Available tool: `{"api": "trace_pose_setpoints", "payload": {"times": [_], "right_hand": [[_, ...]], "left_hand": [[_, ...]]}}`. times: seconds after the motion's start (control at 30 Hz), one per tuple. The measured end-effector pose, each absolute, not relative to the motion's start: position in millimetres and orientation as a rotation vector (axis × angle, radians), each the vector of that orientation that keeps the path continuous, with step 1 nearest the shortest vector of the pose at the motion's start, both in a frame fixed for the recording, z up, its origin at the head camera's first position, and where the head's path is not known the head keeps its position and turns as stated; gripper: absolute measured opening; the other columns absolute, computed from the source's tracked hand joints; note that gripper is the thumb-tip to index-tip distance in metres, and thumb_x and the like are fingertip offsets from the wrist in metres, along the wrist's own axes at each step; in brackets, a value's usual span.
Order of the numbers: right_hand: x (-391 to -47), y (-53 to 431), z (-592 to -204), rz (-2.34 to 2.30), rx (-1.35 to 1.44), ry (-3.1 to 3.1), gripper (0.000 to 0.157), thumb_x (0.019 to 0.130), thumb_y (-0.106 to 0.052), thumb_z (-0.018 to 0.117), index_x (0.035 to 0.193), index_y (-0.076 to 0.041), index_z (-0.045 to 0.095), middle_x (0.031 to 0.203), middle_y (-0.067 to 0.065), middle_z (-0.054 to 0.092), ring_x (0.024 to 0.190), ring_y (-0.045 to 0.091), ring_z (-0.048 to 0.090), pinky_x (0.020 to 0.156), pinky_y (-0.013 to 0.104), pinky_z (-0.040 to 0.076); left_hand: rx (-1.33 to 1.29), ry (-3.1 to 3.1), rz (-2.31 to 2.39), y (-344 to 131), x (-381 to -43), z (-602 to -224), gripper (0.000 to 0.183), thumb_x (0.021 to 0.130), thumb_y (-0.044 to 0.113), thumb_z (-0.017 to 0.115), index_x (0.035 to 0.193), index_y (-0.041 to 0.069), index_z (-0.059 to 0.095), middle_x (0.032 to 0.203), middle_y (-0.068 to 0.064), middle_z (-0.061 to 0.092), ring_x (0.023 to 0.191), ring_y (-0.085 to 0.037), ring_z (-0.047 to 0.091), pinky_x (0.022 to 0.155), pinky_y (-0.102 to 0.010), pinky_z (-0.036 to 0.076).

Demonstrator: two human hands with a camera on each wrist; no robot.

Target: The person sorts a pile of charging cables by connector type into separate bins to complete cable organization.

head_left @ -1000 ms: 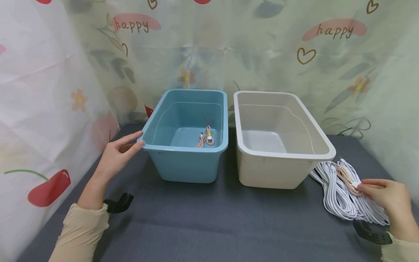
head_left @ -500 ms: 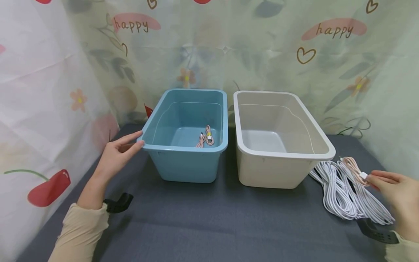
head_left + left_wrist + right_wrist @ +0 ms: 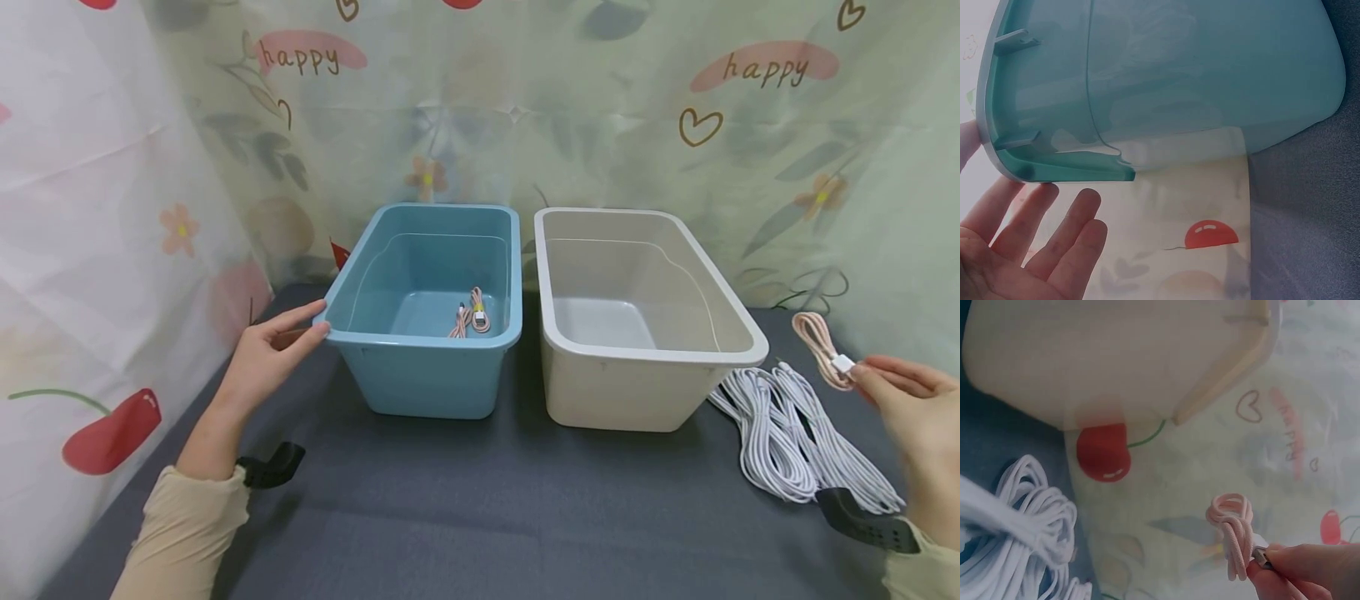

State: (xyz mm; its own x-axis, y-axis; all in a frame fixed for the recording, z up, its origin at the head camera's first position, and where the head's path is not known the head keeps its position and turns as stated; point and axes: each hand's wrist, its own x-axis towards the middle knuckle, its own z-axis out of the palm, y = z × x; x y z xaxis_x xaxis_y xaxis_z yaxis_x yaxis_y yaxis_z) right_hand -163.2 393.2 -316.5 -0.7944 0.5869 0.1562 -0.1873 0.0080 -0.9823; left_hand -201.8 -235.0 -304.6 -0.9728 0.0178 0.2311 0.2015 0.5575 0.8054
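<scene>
In the head view my right hand (image 3: 911,408) holds a coiled pink charging cable (image 3: 817,342) above the far right of the table, pinching it by its connector end. The right wrist view shows the coil of pink cable (image 3: 1233,534) and a metal plug (image 3: 1262,557) at the fingertips. Bundles of white cable (image 3: 795,442) lie on the table below that hand. My left hand (image 3: 262,358) touches the front left corner of the blue bin (image 3: 427,379), its fingers fairly straight at the rim. Two small pink cable coils (image 3: 478,312) lie inside this bin.
A beige bin (image 3: 622,396) stands right of the blue one, a narrow gap between them. Both rest on a dark grey tablecloth (image 3: 480,517). A printed curtain (image 3: 480,125) hangs behind and at the sides. A thin dark cord (image 3: 813,292) shows at the back right.
My right hand has lifted the pink cable off the white cable bundles, moving it up and slightly right. My left hand stays at the blue bin's corner.
</scene>
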Motion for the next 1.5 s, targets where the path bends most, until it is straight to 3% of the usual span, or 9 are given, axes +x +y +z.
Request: {"api": "trace_pose_setpoints", "payload": {"times": [0.17,0.47,0.7,0.9,1.5], "right_hand": [[-167.5,379.6,-302.0,1.858,-0.41,-1.611,0.029,0.075,0.012,0.061,0.068,-0.015,0.067,0.058,-0.014,0.066,0.05,-0.004,0.061,0.049,0.006,0.046],[-173.7,360.3,-280.2,1.81,-0.394,-1.566,0.022,0.074,0.009,0.066,0.07,-0.013,0.068,0.06,-0.011,0.067,0.054,-0.003,0.062,0.052,0.006,0.046],[-175.5,346.5,-264.5,1.871,-0.23,-1.529,0.02,0.072,0.012,0.066,0.078,-0.007,0.069,0.067,-0.005,0.069,0.058,0.002,0.065,0.054,0.009,0.049],[-176.4,333.1,-251.9,1.886,-0.121,-1.589,0.018,0.07,0.006,0.072,0.084,-0.006,0.07,0.072,-0.004,0.07,0.062,0.003,0.066,0.058,0.01,0.05],[-192.9,276.0,-213.8,2.013,0.14,-1.622,0.028,0.064,0.007,0.076,0.092,0.002,0.071,0.075,0.003,0.072,0.064,0.01,0.069,0.06,0.018,0.053]], "left_hand": [[-0.182,-2.596,-1.382,-235.2,-201.3,-304.5,0.051,0.087,0.044,0.055,0.134,0.026,0.046,0.137,-0.013,0.046,0.091,0.012,0.053,0.091,-0.051,0.043],[-0.186,-2.595,-1.382,-235.0,-202.3,-303.6,0.051,0.087,0.044,0.055,0.134,0.026,0.046,0.137,-0.013,0.046,0.091,0.011,0.054,0.091,-0.052,0.043],[-0.167,-2.609,-1.395,-234.7,-202.0,-303.1,0.052,0.087,0.045,0.055,0.134,0.027,0.046,0.138,-0.011,0.046,0.096,0.006,0.056,0.092,-0.053,0.043],[-0.169,-2.606,-1.393,-235.6,-201.6,-304.4,0.052,0.087,0.045,0.055,0.135,0.026,0.045,0.138,-0.012,0.045,0.095,0.007,0.055,0.092,-0.053,0.043],[-0.189,-2.588,-1.394,-236.2,-202.7,-305.3,0.052,0.087,0.043,0.055,0.134,0.025,0.046,0.138,-0.013,0.045,0.091,0.011,0.054,0.091,-0.054,0.043]]}}
